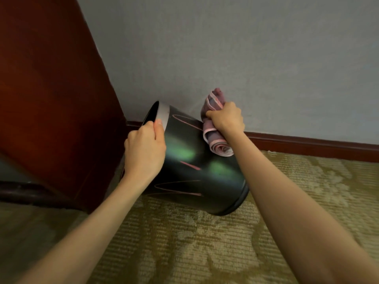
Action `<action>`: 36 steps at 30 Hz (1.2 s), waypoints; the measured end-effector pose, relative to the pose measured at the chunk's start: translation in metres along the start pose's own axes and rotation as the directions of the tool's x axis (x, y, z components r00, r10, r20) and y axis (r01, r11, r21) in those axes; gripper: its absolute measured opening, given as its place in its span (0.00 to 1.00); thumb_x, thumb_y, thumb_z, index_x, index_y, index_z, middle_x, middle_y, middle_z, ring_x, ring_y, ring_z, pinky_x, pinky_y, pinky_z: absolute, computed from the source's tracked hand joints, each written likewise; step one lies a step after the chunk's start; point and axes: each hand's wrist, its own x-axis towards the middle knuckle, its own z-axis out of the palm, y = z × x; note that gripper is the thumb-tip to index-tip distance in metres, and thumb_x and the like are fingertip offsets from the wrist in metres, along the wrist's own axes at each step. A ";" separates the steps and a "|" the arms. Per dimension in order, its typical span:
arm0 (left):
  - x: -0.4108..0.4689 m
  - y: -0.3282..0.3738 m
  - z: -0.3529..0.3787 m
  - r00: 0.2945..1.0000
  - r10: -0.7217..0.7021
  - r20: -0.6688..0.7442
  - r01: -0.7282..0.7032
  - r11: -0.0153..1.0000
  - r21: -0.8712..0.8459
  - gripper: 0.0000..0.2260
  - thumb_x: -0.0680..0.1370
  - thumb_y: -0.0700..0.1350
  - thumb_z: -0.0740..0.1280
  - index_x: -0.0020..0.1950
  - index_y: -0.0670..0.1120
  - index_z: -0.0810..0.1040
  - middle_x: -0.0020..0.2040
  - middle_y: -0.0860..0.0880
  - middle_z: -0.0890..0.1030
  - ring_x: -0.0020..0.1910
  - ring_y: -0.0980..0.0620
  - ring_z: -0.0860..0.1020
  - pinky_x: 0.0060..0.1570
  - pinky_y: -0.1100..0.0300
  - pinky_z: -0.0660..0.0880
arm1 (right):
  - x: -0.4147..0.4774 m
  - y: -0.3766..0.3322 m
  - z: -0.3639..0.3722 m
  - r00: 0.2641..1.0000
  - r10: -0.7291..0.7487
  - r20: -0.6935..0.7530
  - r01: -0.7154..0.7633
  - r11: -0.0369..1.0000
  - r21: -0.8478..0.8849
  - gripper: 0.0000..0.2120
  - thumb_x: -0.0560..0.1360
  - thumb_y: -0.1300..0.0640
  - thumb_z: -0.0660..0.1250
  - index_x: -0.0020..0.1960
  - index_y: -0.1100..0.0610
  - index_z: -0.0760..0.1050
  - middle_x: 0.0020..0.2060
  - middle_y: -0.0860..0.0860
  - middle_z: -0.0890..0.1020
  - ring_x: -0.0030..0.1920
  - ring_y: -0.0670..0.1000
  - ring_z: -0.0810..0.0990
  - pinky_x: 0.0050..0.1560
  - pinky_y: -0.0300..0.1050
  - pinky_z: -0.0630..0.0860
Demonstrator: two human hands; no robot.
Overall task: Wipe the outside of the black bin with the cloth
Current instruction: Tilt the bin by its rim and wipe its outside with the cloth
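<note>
The black bin [196,167] is tilted over, its silver-rimmed mouth pointing up and left and its base low at the right, over the carpet. Pink scribble marks and green smudges show on its glossy side. My left hand [144,152] grips the bin's rim, thumb on the silver band. My right hand [225,118] is closed around a bunched pink cloth [215,138], which presses against the bin's upper far side near the wall.
A grey wall [246,58] with a dark red skirting board [307,143] runs right behind the bin. A tall red-brown wooden panel [51,99] stands at the left, close to the bin's mouth. Patterned olive carpet [205,242] covers the floor.
</note>
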 end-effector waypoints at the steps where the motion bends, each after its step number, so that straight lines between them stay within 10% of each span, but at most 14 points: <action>1: 0.000 0.000 0.000 1.000 -0.005 -0.008 0.005 1.000 0.009 0.17 0.83 0.48 0.50 0.39 0.43 0.69 0.42 0.35 0.79 0.47 0.33 0.76 0.44 0.47 0.65 | -0.004 0.002 0.000 0.999 -0.020 -0.034 0.019 1.000 -0.004 0.24 0.69 0.47 0.69 0.60 0.59 0.73 0.59 0.60 0.78 0.58 0.63 0.77 0.52 0.51 0.72; 9: 0.019 0.004 0.009 0.996 -0.074 0.044 0.071 0.995 0.070 0.22 0.82 0.50 0.49 0.49 0.37 0.76 0.52 0.32 0.78 0.54 0.30 0.74 0.51 0.45 0.67 | -0.092 0.025 0.013 0.918 -0.115 -0.378 0.211 0.952 0.222 0.14 0.70 0.51 0.68 0.47 0.55 0.65 0.47 0.55 0.78 0.46 0.59 0.78 0.43 0.48 0.70; 16: 0.019 0.012 0.003 0.997 -0.042 0.072 0.038 0.998 0.053 0.21 0.83 0.47 0.50 0.49 0.35 0.76 0.53 0.32 0.79 0.55 0.32 0.73 0.52 0.45 0.66 | -0.145 0.047 0.038 0.908 -0.135 -0.396 0.263 0.919 0.292 0.15 0.70 0.56 0.69 0.50 0.55 0.65 0.47 0.54 0.76 0.45 0.57 0.77 0.40 0.44 0.66; 26: 0.007 0.033 0.015 0.991 0.093 0.097 -0.094 0.996 0.004 0.19 0.83 0.48 0.51 0.41 0.40 0.73 0.44 0.36 0.79 0.48 0.34 0.75 0.41 0.52 0.61 | -0.108 0.032 -0.004 0.940 0.009 -0.342 0.109 0.940 0.324 0.12 0.73 0.52 0.65 0.50 0.56 0.64 0.49 0.54 0.77 0.48 0.60 0.77 0.42 0.47 0.65; 36: 0.001 0.037 0.015 0.980 0.190 0.064 -0.189 0.982 -0.026 0.18 0.82 0.48 0.52 0.36 0.42 0.68 0.34 0.42 0.73 0.40 0.36 0.75 0.38 0.49 0.65 | -0.007 -0.001 -0.028 0.997 0.078 0.008 -0.079 0.991 0.109 0.23 0.71 0.49 0.68 0.62 0.60 0.73 0.60 0.60 0.77 0.58 0.64 0.77 0.54 0.52 0.73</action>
